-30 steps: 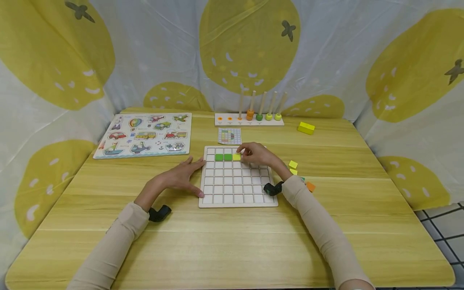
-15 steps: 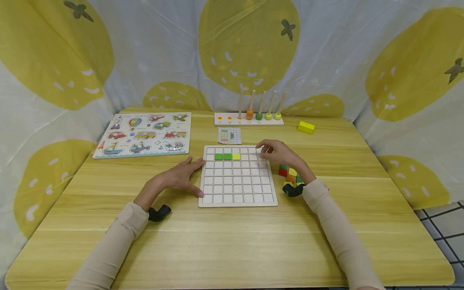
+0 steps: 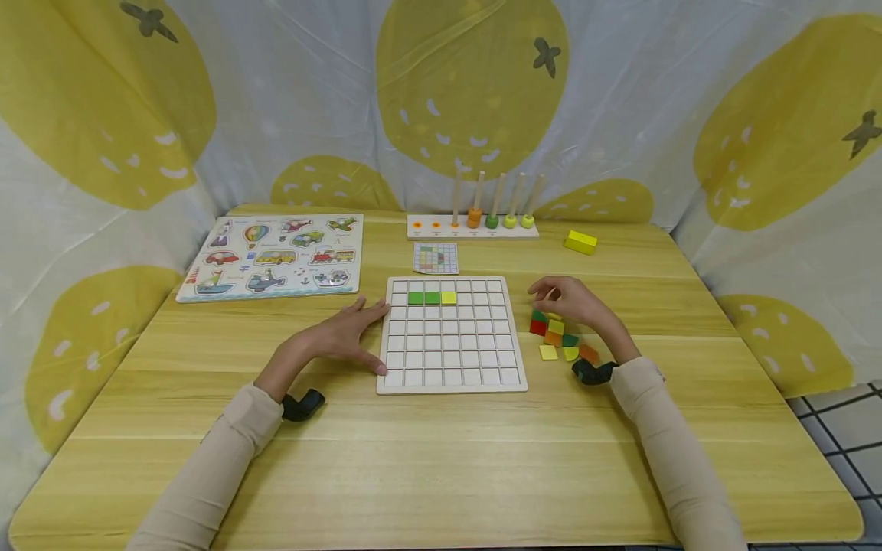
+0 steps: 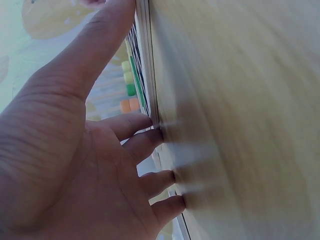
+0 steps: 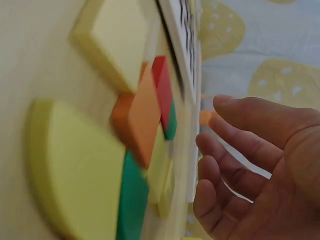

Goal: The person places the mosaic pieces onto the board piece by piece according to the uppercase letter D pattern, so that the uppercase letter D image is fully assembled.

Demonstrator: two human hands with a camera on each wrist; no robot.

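Head view: the table is evenly lit, with soft, faint shadows. Left wrist: a dimmer, bluish cast is seen; diffuse shadows are thrown on the table by the left hand. Right wrist: the nearest tiles are blurred.

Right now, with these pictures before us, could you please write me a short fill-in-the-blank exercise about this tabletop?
1. One tile on the grid board is yellow; the other two are ____.
2. The right hand is nearer the loose pieces, so the hand touching the grid board is the ____.
3. The lone block to the right of the peg stand is ____ in colour.

Missing words: green; left; yellow.
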